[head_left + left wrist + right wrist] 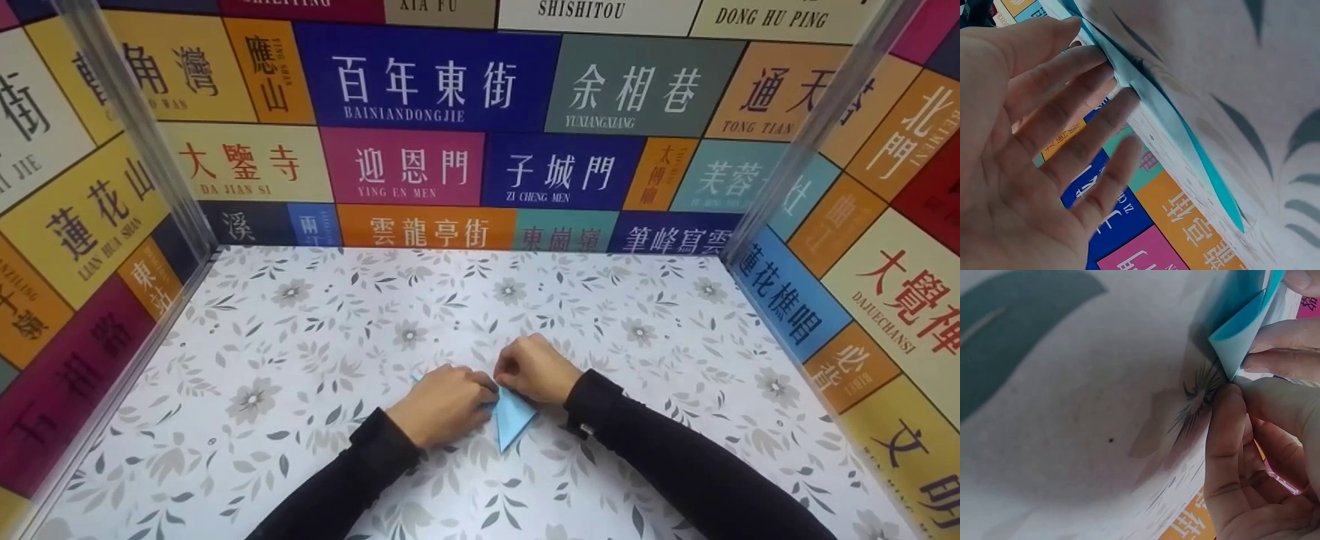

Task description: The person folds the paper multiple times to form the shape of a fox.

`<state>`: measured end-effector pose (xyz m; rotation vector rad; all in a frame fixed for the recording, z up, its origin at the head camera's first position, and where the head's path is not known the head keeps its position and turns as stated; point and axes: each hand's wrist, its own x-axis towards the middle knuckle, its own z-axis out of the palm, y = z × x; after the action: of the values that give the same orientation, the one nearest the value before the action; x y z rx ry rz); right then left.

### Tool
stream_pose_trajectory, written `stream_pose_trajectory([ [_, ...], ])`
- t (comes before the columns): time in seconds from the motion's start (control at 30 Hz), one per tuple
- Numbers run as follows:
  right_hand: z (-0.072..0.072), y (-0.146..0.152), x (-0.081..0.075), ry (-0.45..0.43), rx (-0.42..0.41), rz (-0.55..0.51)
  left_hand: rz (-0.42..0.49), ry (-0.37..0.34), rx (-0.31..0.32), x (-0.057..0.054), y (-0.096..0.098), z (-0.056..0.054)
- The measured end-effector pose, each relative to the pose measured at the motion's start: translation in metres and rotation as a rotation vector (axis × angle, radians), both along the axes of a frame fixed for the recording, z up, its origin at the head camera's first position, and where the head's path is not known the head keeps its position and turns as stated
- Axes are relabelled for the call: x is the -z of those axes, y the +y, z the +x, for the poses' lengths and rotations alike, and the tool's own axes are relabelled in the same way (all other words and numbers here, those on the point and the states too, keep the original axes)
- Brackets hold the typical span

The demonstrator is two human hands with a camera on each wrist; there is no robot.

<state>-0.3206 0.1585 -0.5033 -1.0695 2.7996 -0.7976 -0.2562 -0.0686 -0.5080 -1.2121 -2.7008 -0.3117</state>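
A folded piece of light blue paper (pixel 514 418) lies on the table before me, a pointed corner towards me. My left hand (pixel 446 405) covers its left part, and a small blue tip shows beyond that hand. In the left wrist view the fingers of the left hand (pixel 1055 124) are fairly straight, their tips resting on the paper (pixel 1176 126). My right hand (pixel 540 369) is at the paper's far edge. Seen from the right wrist, thumb and index finger of the right hand (pixel 1264 450) pinch a corner of the paper (pixel 1235 343), where a flap stands raised.
The table (pixel 330 390) has a white cover with grey flowers and leaves. Panels with coloured Chinese signs (pixel 427 82) rise at the back and both sides. Clear strips (pixel 142 142) run up the corners.
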Motion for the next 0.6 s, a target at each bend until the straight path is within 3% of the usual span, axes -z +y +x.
stream_pose_trajectory([
  [0.13,-0.0004,-0.0005,-0.0007,-0.005,0.007,0.006,0.034,-0.039,0.035,-0.0001,0.0003,-0.0018],
  [0.37,-0.0026,-0.0018,-0.0009,0.032,0.009,0.011,0.073,-0.042,0.06,-0.0001,-0.0003,-0.0018],
  [0.6,-0.0052,-0.0041,-0.0009,-0.01,0.057,-0.002,0.082,-0.051,0.068,-0.0006,-0.0009,-0.0021],
])
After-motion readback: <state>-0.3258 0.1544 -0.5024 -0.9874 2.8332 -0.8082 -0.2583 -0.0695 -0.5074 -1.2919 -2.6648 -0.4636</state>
